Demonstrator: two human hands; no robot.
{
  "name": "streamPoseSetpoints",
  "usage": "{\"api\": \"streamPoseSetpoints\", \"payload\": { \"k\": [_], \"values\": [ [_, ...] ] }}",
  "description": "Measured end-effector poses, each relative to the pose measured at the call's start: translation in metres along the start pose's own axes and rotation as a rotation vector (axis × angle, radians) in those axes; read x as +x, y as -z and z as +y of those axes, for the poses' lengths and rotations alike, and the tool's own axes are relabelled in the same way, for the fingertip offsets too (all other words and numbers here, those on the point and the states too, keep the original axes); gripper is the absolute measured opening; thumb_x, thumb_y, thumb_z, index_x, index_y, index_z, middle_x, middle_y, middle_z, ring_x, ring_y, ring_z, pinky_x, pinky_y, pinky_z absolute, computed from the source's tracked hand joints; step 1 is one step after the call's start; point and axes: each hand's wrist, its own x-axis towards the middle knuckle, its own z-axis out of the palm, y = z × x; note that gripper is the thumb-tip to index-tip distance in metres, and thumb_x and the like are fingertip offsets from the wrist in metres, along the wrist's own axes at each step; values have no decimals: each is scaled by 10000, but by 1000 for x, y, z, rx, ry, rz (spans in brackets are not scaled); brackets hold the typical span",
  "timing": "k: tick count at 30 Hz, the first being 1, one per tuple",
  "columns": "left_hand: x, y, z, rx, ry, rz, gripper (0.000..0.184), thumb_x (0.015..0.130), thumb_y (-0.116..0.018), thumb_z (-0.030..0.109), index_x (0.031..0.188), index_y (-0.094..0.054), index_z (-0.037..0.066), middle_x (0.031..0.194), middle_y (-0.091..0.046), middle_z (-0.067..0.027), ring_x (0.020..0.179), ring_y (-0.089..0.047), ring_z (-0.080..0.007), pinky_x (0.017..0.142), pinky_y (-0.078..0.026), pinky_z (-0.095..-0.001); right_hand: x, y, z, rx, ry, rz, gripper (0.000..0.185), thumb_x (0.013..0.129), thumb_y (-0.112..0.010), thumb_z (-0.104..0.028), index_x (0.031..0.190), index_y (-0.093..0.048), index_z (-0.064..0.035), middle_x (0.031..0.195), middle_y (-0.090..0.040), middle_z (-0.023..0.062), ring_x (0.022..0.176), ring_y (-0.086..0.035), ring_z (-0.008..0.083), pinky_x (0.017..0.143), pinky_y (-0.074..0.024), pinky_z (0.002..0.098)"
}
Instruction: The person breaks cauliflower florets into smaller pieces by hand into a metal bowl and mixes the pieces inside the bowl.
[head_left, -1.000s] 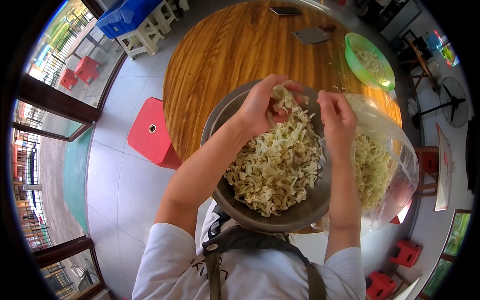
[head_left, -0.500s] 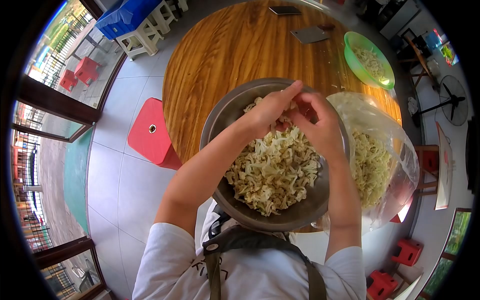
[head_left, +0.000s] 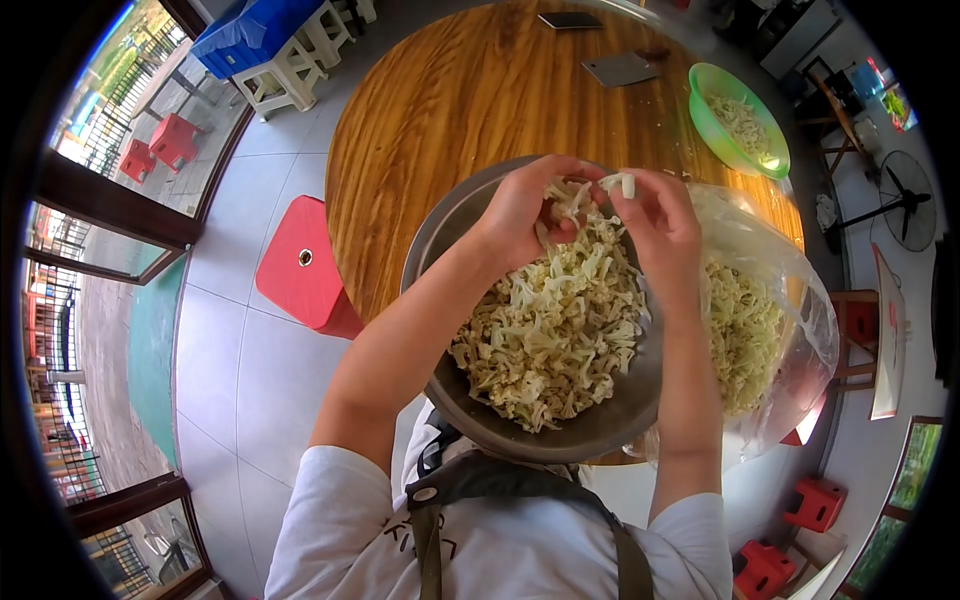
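Lettering (head_left: 430, 548) in dark print runs across the white shirt (head_left: 540, 555), partly covered by the apron (head_left: 495, 482); "KI" seems to show, but the full wording cannot be read. Round metal bowl (head_left: 645, 395) sits right before the person, overlapping the near edge of the wooden table (head_left: 430, 130), with a heap of small cauliflower pieces (head_left: 545, 340) in it. Above its far side, the left hand (head_left: 528, 215) curls its fingers around a cauliflower cluster (head_left: 570, 198). Beside it, the right hand (head_left: 665, 212) pinches a small pale piece (head_left: 627, 185) between thumb and fingers. Just right of the bowl, a clear plastic bag (head_left: 803, 365) holds more cut cauliflower (head_left: 742, 330). Farther off on the table, a green basin (head_left: 708, 135) contains pale cut pieces (head_left: 738, 122), and near that lies a cleaver (head_left: 620, 69).
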Motion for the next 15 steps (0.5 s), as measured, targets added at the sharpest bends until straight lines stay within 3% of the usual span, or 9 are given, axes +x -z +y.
{"api": "streamPoseSetpoints", "payload": {
  "k": [5, 10, 15],
  "values": [
    [-2, -10, -5, 95, -38, 119, 293, 908, -442, 300, 964, -562, 39, 786, -572, -65, 499, -400, -101, 416, -296, -241, -3, -4, -6, -26, 56, -115, 233, 837, -650, -125, 1067, -633, -97, 952, -551, 20, 728, -528, 80, 670, -446, 220],
    [-1, -6, -5, 146, -29, 31, 292, 906, -460, 330, 948, -565, 61, 748, -572, -43, 500, -402, -95, 420, -295, -238, -2, -2, 1, -61, -35, -11, 186, 841, -644, -123, 1017, -633, -64, 910, -555, 12, 732, -533, 77, 662, -447, 220],
    [0, -11, -4, 147, -74, 200, 311, 908, -459, 346, 935, -587, 64, 696, -558, -31, 494, -395, -89, 421, -296, -237, 1, 1, 4, -102, -74, 77, 166, 838, -644, -109, 992, -632, -50, 896, -565, 20, 736, -536, 77, 662, -445, 215]
  ]
}}
